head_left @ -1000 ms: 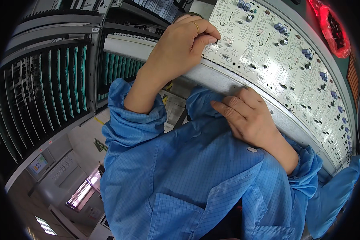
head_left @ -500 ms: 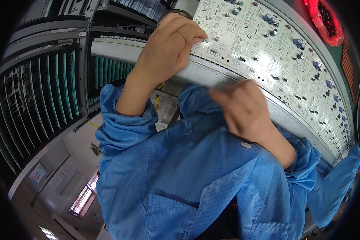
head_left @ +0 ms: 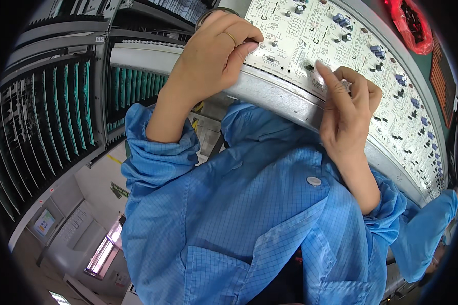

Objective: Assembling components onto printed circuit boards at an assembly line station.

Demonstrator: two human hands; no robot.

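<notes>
A long white circuit board (head_left: 295,40) runs from the top middle to the right, with black and blue cylindrical capacitors (head_left: 343,21) standing on it. Over its near left corner is my left hand (head_left: 208,53), a ring on one finger, with thumb and fingertip pinched at the board's surface. Whatever lies in that pinch is too small to make out. Farther right, my right hand (head_left: 348,109) hovers at the board's near edge, its fingers apart. One fingertip comes close to a small black component (head_left: 309,66); nothing shows between the fingers.
A metal rail (head_left: 285,96) borders the board's near side. Racks of upright green boards (head_left: 71,112) stand at the left. A red bag of dark parts (head_left: 412,28) lies at the far right, near brown strips (head_left: 441,84). Another person's blue sleeve (head_left: 427,234) shows at the right.
My right hand has moved up and right, from in front of my coat to over the board's near edge, and its fingers have spread. My left hand stays pinched at the corner.
</notes>
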